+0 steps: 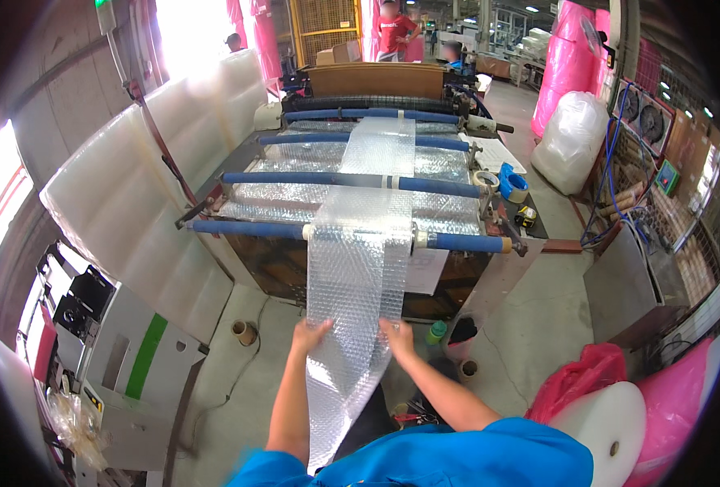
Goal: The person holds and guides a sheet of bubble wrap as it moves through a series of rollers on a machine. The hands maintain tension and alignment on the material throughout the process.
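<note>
A long strip of clear bubble wrap (352, 280) runs over the blue rollers of a machine and hangs down toward me, its tail narrowing and twisting near my body. My left hand (311, 334) grips the strip's left edge, thumb lying on top. On the opposite edge, my right hand (396, 336) pinches the film at about the same height. The fingers under the film are partly hidden. Just beyond my hands, the strip passes over the front blue roller (250, 230).
A tape measure (525, 216) and a blue tape dispenser (512, 183) lie on the machine's right side. A green-capped bottle (436, 331) stands on the floor below. Large white wrapped rolls (140, 178) line the left; a white foam roll (603, 430) lies at lower right. People stand at the back.
</note>
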Motion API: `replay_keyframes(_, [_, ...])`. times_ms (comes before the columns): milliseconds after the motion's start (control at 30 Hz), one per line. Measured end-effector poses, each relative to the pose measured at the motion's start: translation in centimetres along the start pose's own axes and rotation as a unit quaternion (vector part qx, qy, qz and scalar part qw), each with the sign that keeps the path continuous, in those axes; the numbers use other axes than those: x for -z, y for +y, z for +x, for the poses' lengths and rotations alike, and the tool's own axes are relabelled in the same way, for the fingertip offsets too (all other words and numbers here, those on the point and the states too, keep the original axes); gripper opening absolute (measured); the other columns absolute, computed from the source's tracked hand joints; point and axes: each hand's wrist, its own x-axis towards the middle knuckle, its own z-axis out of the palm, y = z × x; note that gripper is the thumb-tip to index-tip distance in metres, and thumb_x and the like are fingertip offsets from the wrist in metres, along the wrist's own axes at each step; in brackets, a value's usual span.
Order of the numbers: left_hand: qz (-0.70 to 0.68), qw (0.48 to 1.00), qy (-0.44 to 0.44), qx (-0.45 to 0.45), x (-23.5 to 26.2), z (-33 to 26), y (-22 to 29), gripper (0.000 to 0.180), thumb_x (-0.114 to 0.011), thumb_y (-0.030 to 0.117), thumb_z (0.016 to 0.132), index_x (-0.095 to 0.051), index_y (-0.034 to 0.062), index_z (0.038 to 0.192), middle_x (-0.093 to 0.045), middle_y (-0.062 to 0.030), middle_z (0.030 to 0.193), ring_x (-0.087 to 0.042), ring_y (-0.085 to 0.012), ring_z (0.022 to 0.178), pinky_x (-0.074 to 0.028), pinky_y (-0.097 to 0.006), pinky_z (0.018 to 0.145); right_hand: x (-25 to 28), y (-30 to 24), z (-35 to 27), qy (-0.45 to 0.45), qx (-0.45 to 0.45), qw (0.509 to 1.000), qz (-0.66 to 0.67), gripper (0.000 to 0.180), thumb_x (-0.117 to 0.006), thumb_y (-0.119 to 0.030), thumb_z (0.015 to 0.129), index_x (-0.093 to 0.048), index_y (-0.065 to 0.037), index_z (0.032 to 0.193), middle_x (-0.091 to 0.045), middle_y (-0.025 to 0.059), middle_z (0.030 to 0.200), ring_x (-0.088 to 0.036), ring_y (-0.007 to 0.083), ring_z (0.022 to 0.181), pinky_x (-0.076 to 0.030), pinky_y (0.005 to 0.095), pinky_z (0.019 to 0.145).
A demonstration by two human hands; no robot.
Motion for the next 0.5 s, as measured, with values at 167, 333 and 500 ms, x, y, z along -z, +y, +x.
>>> replay_keyframes(167, [-0.007,0.978,0.159,-0.137,3.3,-9.2,0.8,0.035,-0.071,0.027,0.067,-0.054,-0.0014,0.079,-0.056,-0.0044,0.059,-0.051,-0.0108,0.05,-0.042,-0.026,0.048,0.3,-2.8,-8.6,-0.078,0.004,0.995,-0.069,0.036,-0.053,-0.035,0.083,-0.054,0.0,0.071,-0.052,0.0041,0.054,-0.051,0.0097,0.046,-0.037,0.021,0.04])
replay_keyframes(333, [-0.083,0.986,0.106,-0.097,7.5,-11.8,6.0,0.026,-0.068,0.02,0.072,-0.056,-0.0012,0.081,-0.057,-0.0038,0.061,-0.05,-0.0093,0.051,-0.041,-0.025,0.045,-0.8,-9.7,-11.7,-0.1,-0.02,0.995,0.005,0.035,-0.053,-0.034,0.083,-0.054,-0.001,0.071,-0.052,0.0023,0.055,-0.049,0.0087,0.044,-0.038,0.0213,0.041])
replay_keyframes(500, [0.008,0.994,0.107,-0.023,2.4,-7.1,-1.4,0.032,-0.064,0.029,0.074,-0.058,-0.0021,0.079,-0.06,-0.0078,0.065,-0.056,-0.0168,0.057,-0.044,-0.03,0.053,0.3,-1.6,-7.5,-0.065,0.011,0.997,-0.047,0.036,-0.054,-0.036,0.082,-0.054,-0.002,0.069,-0.051,0.002,0.057,-0.048,0.0078,0.044,-0.038,0.0208,0.041])
